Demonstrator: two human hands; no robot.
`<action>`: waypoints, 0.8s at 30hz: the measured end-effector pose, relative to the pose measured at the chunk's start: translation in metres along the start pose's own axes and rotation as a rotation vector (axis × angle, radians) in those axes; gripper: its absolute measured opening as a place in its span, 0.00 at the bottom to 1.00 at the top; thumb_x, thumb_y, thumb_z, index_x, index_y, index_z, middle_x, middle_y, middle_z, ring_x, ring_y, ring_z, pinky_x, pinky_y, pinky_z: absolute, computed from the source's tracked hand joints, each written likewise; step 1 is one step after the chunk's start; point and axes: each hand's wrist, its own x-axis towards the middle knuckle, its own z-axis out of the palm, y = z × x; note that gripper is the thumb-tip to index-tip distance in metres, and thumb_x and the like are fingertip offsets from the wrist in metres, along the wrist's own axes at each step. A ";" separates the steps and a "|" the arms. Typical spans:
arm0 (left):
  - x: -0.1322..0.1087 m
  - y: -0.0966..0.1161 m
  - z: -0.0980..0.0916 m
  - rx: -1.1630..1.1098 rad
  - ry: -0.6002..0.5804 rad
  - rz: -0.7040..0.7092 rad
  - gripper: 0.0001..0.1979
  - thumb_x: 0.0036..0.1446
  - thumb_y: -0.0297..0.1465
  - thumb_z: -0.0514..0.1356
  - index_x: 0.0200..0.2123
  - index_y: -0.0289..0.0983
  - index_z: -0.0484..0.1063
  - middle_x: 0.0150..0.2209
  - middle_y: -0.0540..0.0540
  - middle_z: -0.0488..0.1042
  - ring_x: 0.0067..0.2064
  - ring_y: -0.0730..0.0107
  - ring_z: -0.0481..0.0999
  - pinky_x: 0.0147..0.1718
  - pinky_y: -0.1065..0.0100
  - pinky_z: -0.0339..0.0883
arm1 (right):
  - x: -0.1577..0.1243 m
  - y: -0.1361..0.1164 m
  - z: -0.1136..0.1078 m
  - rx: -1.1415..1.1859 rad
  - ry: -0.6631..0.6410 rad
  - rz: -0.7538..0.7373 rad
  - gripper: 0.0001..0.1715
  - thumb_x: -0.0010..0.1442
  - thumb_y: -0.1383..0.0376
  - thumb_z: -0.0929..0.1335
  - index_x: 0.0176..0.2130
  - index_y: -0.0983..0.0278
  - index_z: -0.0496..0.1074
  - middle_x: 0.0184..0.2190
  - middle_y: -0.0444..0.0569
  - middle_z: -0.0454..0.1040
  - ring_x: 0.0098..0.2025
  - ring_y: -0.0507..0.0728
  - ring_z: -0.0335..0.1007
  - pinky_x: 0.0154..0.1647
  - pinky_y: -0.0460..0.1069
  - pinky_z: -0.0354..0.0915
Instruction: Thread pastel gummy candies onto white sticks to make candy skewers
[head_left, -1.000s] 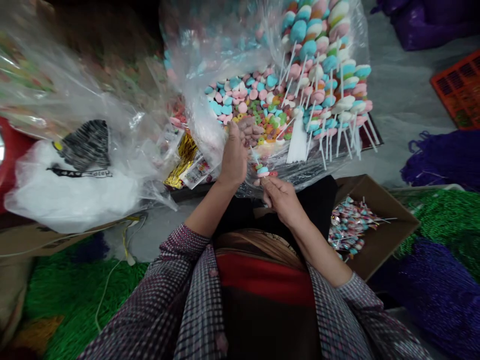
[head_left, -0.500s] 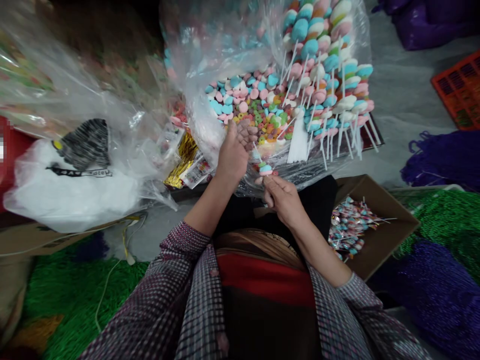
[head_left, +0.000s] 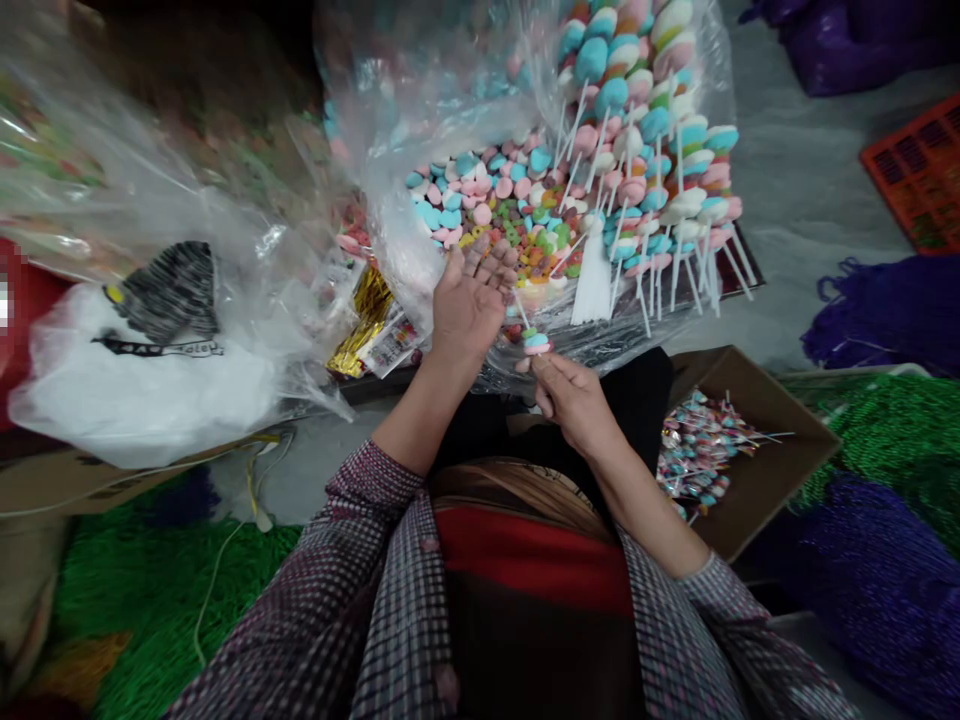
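My right hand (head_left: pixel 568 393) is closed, pinching a small candy skewer by its lower end. The candy skewer (head_left: pixel 536 342) carries a green ring and blue, white and pink pieces, with its white stick pointing up and left. My left hand (head_left: pixel 472 295) lies palm up just left of the stick, fingers apart and loosely bent, with nothing plainly in it. Past my fingertips lie loose ring candies (head_left: pixel 532 245) in mixed colours, and behind them pink, blue and white marshmallow pieces (head_left: pixel 450 195) in a clear plastic bag.
Several finished candy skewers (head_left: pixel 634 170) are piled at the back right beside a bundle of white sticks (head_left: pixel 592 275). A cardboard box (head_left: pixel 780 465) at my right holds wrapped skewers. Gold twist ties (head_left: pixel 364 325) and a white-filled plastic bag (head_left: pixel 180 390) are on the left.
My left hand has turned its palm further up and its fingers have spread more. The right hand and its candy skewer have barely moved.
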 end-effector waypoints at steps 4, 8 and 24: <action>0.008 -0.003 -0.005 -0.015 0.004 0.010 0.19 0.73 0.41 0.44 0.42 0.38 0.69 0.47 0.41 0.76 0.60 0.65 0.76 0.45 0.72 0.74 | 0.003 0.005 0.004 -0.036 -0.007 -0.015 0.29 0.61 0.41 0.68 0.36 0.65 0.78 0.11 0.35 0.58 0.14 0.46 0.48 0.18 0.45 0.44; 0.014 -0.006 -0.010 0.035 -0.009 0.041 0.20 0.74 0.42 0.42 0.44 0.38 0.68 0.45 0.43 0.75 0.56 0.67 0.78 0.45 0.70 0.73 | 0.005 0.007 0.006 -0.063 -0.006 -0.018 0.30 0.61 0.41 0.68 0.36 0.65 0.78 0.11 0.34 0.58 0.15 0.46 0.49 0.20 0.45 0.46; 0.018 -0.011 -0.016 0.055 -0.031 0.109 0.24 0.73 0.43 0.42 0.43 0.37 0.74 0.45 0.39 0.79 0.57 0.61 0.78 0.52 0.63 0.76 | -0.001 0.002 -0.001 -0.021 0.003 -0.050 0.26 0.63 0.44 0.68 0.38 0.64 0.78 0.11 0.34 0.58 0.14 0.46 0.46 0.19 0.46 0.44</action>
